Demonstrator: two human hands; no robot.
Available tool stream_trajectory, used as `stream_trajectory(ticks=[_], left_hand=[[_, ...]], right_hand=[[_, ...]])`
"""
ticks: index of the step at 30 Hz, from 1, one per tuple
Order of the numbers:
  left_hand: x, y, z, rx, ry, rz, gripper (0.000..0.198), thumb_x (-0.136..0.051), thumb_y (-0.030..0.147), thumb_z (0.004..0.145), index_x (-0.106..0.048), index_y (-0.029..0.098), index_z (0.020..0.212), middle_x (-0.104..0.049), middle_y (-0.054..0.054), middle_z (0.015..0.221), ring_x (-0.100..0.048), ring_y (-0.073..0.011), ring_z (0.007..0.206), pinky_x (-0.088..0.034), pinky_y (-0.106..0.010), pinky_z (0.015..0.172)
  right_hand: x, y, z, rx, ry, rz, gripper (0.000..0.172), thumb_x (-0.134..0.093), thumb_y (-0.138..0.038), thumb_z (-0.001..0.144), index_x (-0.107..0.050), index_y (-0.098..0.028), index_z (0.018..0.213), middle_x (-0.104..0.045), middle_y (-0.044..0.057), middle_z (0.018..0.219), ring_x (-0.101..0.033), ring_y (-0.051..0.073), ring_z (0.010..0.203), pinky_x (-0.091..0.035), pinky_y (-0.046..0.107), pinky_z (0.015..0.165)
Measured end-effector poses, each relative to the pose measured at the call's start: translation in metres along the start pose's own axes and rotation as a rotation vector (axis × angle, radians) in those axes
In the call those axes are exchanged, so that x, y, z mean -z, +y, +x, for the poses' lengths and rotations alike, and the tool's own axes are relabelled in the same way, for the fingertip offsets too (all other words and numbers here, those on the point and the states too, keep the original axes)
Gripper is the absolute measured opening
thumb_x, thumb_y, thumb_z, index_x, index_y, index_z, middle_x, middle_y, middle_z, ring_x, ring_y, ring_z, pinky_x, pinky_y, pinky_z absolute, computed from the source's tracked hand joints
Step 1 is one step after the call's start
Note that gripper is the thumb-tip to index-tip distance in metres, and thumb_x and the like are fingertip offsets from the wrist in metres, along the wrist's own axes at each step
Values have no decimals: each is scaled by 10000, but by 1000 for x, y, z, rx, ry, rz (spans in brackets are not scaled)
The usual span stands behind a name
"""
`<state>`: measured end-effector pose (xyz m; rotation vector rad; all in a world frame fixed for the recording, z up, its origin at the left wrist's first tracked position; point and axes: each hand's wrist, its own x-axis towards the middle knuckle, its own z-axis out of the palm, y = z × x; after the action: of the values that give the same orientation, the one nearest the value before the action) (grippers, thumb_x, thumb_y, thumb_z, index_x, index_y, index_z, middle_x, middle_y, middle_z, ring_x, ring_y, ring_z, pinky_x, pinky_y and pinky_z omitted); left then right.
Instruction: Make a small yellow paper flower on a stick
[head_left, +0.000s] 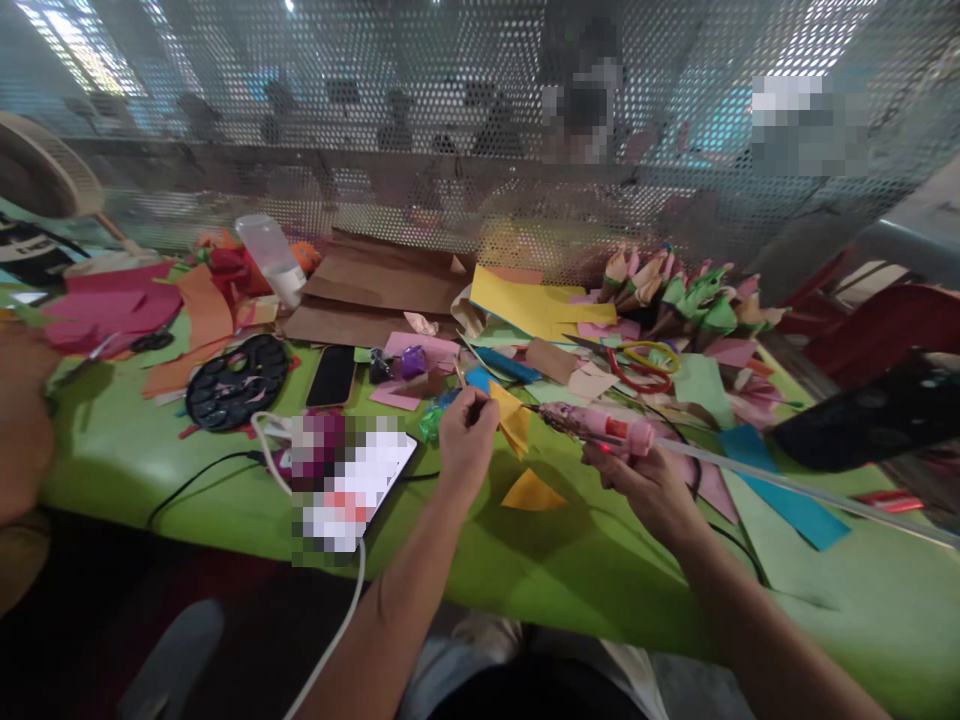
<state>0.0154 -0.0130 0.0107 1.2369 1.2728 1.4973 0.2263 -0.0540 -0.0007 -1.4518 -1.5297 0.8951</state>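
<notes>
My left hand [466, 440] is closed in a pinch on a folded yellow paper piece [511, 413], held just above the green table [150, 460]. My right hand [646, 484] is wrapped round a pink glue gun [596, 423] whose nozzle points left at the yellow paper. A clear glue stick [787, 480] trails out of the gun's back to the right. A loose yellow paper triangle [531, 492] lies on the table below the two hands.
A tablet [352, 480] with a white cable lies left of my hands, near a black phone [331, 375] and a black palette [236, 380]. Red-handled scissors [637, 362], coloured paper sheets, brown paper [375, 290] and paper flowers [675, 290] crowd the back. A perforated screen stands behind.
</notes>
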Motion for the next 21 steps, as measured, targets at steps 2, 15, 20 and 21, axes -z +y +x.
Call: stream_trajectory(ticks=[2, 15, 20, 21], left_hand=[[-1, -1, 0, 9, -22, -4, 187, -548, 247, 772, -465, 206, 610, -402, 60, 567, -365, -100, 550, -299, -241, 549], [1, 1, 0, 20, -5, -19, 186, -554, 247, 771, -466, 205, 612, -405, 58, 573, -368, -97, 556, -308, -236, 555], [1, 1, 1, 12, 0, -12, 195, -561, 243, 772, -470, 204, 604, -409, 59, 569, -373, -96, 552, -309, -235, 552], [1, 0, 1, 11, -9, -11, 197, -563, 245, 773, -469, 204, 604, -407, 60, 567, -371, -96, 551, -306, -236, 551]], right_hand=[[0, 1, 0, -6, 3, -14, 437, -646, -591, 819, -625, -174, 694, -520, 3, 579, -446, 135, 545, -357, 252, 495], [0, 2, 1, 7, 6, -7, 459, -643, -621, 823, -652, -172, 733, -546, 10, 596, -446, 135, 536, -368, 253, 479], [0, 1, 1, -6, 8, -2, 462, -642, -624, 821, -642, -174, 716, -507, -1, 574, -439, 135, 535, -348, 254, 483], [0, 1, 1, -11, 7, -6, 465, -641, -629, 819, -641, -175, 718, -507, -1, 575, -439, 136, 536, -345, 255, 486]])
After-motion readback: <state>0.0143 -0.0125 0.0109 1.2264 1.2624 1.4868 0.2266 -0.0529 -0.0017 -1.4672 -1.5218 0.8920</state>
